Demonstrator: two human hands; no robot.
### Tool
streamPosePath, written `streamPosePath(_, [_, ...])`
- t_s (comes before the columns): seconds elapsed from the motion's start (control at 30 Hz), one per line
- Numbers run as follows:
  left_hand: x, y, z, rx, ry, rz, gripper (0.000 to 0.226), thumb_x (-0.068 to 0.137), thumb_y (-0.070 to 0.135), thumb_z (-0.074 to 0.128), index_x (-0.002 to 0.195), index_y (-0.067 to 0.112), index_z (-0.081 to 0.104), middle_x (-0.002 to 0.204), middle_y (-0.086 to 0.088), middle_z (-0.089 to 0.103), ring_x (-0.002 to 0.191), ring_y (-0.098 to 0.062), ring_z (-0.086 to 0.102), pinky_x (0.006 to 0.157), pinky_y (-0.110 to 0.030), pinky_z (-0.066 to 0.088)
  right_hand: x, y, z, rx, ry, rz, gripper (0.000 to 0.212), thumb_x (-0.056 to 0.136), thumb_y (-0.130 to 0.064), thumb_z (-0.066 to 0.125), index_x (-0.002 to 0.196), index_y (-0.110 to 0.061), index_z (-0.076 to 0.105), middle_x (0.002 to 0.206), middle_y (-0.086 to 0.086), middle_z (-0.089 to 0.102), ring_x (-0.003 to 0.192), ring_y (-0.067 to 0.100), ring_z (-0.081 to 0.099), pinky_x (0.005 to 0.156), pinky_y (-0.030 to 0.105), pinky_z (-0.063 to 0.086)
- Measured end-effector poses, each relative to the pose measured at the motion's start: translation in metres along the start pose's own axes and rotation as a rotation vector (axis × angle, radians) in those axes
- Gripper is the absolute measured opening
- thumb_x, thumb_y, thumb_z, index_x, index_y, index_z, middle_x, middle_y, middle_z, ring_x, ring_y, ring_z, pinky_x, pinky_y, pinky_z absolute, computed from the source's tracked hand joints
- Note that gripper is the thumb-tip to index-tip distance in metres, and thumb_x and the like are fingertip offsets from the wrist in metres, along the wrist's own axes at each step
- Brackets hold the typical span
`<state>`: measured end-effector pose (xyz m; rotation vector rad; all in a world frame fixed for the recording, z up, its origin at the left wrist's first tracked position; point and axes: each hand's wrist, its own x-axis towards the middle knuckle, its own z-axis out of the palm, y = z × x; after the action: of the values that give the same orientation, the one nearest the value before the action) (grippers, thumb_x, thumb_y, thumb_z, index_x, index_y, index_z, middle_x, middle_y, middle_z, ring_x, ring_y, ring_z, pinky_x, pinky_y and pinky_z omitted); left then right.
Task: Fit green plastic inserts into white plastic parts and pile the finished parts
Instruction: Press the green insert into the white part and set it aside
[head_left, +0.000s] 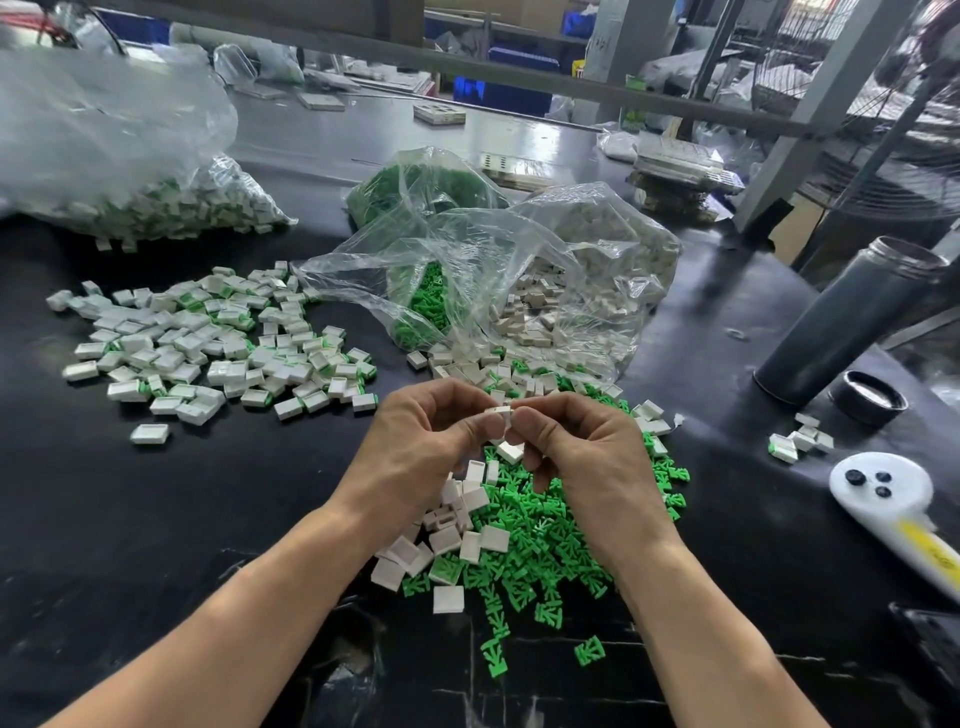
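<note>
black bench (156, 519), open bag (467, 249) w/ green inserts (431, 301), white parts (535, 306)

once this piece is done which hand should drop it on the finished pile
Left, probably. The finished pile lies on the left hand's side; the right hand would have to cross over. Both hands pinch the white part.

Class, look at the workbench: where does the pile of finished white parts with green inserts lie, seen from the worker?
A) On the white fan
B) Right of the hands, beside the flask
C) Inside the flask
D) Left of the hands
D: the pile of finished parts spreads on the black table to the left of the left hand and right hand, which pinch a white part.
</note>
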<state>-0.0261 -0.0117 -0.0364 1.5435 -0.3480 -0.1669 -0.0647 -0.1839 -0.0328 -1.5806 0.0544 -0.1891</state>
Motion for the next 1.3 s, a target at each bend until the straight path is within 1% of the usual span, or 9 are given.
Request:
streamPosePath(0.1, [0.0005,0.0012,0.0006,-0.010,-0.001,-0.001,0.007,0.090,0.014,0.076,0.094,0.009,0.073,0.073,-0.001,0.072,0.062,-0.014,0.058,0.057,-0.027,0.051,-0.0001,-0.0004,0.0004,0.024,0.016,0.000,0.006,0.091,-0.013,0.076,0.087,-0.015,0.080,0.073,0.009,0.072,0.059,0.016,0.058,0.048,0.026,0.048])
streamPosePath(0.27, [-0.0001,0.0023,-0.0001,-0.009,-0.001,-0.003,0.006,0.090,0.013,0.076,0.094,0.010,0.074,0.076,-0.010,0.072,0.064,-0.021,0.057,0.057,-0.027,0.051,-0.0007,-0.0012,0.0007,0.019,0.028,-0.008,0.004,0.089,-0.013,0.078,0.085,-0.014,0.079,0.073,0.013,0.071,0.058,0.016,0.057,0.047,0.026,0.048])
streamPosePath(0.4, [-0.0003,0.0022,-0.0012,-0.012,-0.004,-0.019,0.003,0.090,0.015,0.077,0.092,0.013,0.076,0.077,-0.004,0.073,0.068,-0.022,0.059,0.059,-0.026,0.052,-0.0009,-0.0028,0.0009,-0.007,0.025,-0.009,0.006,0.088,-0.010,0.078,0.084,-0.015,0.080,0.076,0.021,0.071,0.058,0.016,0.057,0.047,0.025,0.048])
streamPosePath(0.53, [-0.0007,0.0021,-0.0011,0.033,-0.012,-0.007,0.002,0.090,0.016,0.077,0.092,0.016,0.076,0.075,-0.002,0.074,0.065,-0.018,0.059,0.059,-0.024,0.052,-0.0013,-0.0040,0.0014,-0.021,0.006,-0.010,0.006,0.086,-0.011,0.080,0.082,-0.016,0.081,0.074,0.019,0.071,0.058,0.016,0.056,0.048,0.027,0.048])
streamPosePath(0.63, [-0.0015,0.0034,-0.0010,0.068,-0.001,0.017,0.003,0.089,0.012,0.077,0.090,0.015,0.077,0.073,-0.002,0.074,0.062,-0.015,0.060,0.057,-0.022,0.051,-0.0016,-0.0035,0.0015,-0.041,-0.002,-0.017,0.011,0.087,-0.008,0.079,0.081,-0.017,0.080,0.071,0.009,0.072,0.057,0.014,0.057,0.048,0.026,0.048])
streamPosePath(0.8, [-0.0021,0.0041,-0.0013,0.130,0.029,0.047,0.009,0.087,0.007,0.078,0.086,0.016,0.078,0.073,-0.004,0.075,0.064,-0.018,0.066,0.062,-0.030,0.057,-0.0014,-0.0017,0.0012,-0.101,-0.015,-0.017,0.014,0.088,-0.007,0.079,0.082,-0.019,0.079,0.074,0.015,0.072,0.058,0.014,0.058,0.050,0.025,0.048])
streamPosePath(1.0, [-0.0029,0.0039,-0.0035,0.179,0.032,0.061,0.011,0.086,0.004,0.079,0.085,0.016,0.079,0.073,-0.011,0.073,0.068,-0.035,0.068,0.062,-0.035,0.058,-0.0030,-0.0013,0.0009,-0.129,-0.033,-0.016,0.018,0.088,-0.006,0.079,0.082,-0.022,0.080,0.073,0.014,0.071,0.058,0.012,0.058,0.051,0.025,0.049])
streamPosePath(1.1, [-0.0023,0.0050,-0.0029,0.157,0.043,0.059,0.013,0.087,0.004,0.078,0.085,0.017,0.080,0.074,-0.006,0.075,0.068,-0.030,0.069,0.061,-0.031,0.058,-0.0033,-0.0020,0.0021,-0.074,-0.024,-0.009,0.016,0.087,-0.003,0.079,0.082,-0.018,0.081,0.072,0.012,0.072,0.057,0.014,0.057,0.050,0.025,0.049])
streamPosePath(1.3, [-0.0019,0.0056,-0.0033,0.130,0.041,0.054,0.011,0.086,0.004,0.079,0.085,0.014,0.080,0.073,-0.008,0.075,0.061,-0.018,0.065,0.056,-0.024,0.055,-0.0044,-0.0028,0.0025,-0.040,-0.009,0.006,0.009,0.084,-0.006,0.081,0.085,-0.015,0.082,0.075,0.012,0.074,0.058,0.016,0.059,0.051,0.026,0.051])
